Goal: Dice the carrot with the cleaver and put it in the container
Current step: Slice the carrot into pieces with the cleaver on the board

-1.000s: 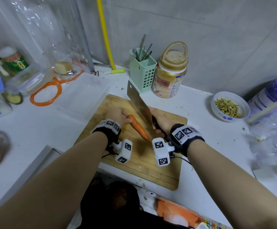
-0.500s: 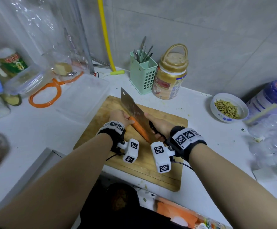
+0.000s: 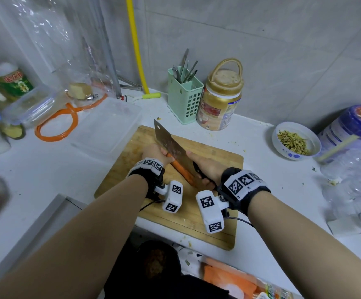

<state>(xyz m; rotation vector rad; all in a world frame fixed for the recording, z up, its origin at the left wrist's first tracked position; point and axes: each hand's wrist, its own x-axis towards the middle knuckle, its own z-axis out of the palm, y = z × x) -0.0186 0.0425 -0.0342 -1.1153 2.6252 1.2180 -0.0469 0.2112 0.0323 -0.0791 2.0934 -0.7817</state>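
I see carrot (image 3: 180,170) lying lengthwise on board (image 3: 216,214), mid-board. Left hand (image 3: 154,152) curls over its far end, pinning it. Right hand (image 3: 206,168) grips cleaver (image 3: 171,143) by handle; blade runs along carrot's right side, touching it. Clear container (image 3: 108,124) sits just left of board, on counter (image 3: 46,169).

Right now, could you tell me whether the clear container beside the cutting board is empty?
Apparently empty: the clear container shows only white countertop through it; the carrot appears whole.
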